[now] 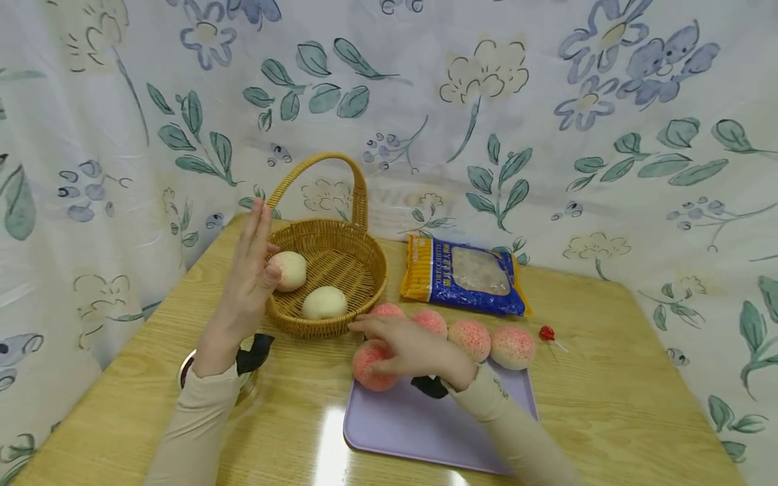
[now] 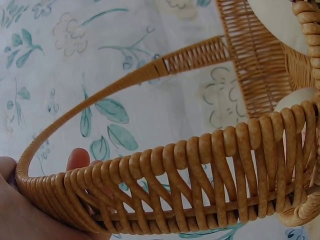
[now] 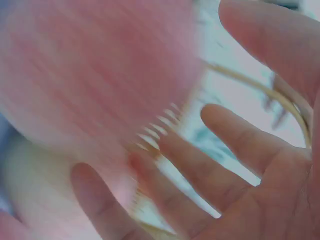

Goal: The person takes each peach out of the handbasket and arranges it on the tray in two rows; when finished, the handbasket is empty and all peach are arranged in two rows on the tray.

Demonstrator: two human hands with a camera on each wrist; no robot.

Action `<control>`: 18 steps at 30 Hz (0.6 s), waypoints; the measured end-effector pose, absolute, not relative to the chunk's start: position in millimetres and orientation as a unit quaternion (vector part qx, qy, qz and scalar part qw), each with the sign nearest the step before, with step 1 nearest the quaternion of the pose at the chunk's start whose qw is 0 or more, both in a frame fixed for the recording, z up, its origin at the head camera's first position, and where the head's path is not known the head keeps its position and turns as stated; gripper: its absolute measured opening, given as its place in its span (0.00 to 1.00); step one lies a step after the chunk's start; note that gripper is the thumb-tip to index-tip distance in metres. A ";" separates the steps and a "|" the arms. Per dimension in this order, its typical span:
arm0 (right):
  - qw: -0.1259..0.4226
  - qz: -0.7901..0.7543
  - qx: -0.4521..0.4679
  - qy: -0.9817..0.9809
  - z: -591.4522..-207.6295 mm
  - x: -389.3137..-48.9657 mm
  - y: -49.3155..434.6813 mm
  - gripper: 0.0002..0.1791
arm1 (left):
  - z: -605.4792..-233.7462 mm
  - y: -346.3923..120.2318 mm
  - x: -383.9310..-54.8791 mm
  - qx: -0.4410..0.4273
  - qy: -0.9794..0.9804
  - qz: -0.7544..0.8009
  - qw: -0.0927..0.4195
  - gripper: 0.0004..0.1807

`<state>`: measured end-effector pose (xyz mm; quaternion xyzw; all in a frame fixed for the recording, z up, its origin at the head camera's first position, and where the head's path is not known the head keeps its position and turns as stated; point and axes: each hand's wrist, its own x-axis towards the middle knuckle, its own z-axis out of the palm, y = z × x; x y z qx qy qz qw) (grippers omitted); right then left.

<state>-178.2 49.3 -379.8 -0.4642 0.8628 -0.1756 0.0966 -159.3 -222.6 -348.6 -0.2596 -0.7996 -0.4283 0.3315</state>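
My left hand, fingers straight and pointing up, is at the left side of the wicker basket's handle. The left wrist view shows the woven handle crossing in front of that hand. Inside the basket lie a cream peach and a pink-flecked peach, the latter partly behind the thumb. My right hand reaches over a pink peach at the tray's left corner. In the right wrist view its fingers are spread beside a large, blurred peach.
Several more peaches line the back of the lilac tray. Behind them lies a blue and yellow pasta bag. A red lollipop is right of the tray. A round metal container stands partly hidden by my left wrist.
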 end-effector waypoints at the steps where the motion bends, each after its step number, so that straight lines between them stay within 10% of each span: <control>1: 0.093 -0.183 -0.465 0.861 -371.9 -182.1 48.7 0.34 | -348.6 -222.8 -159.5 -0.259 -0.800 -0.429 0.331 0.45; 18: 0.112 -0.201 -0.437 0.869 -318.4 -257.4 -25.1 0.26 | -350.6 -223.5 -160.8 -0.244 -0.804 -0.433 0.326 0.48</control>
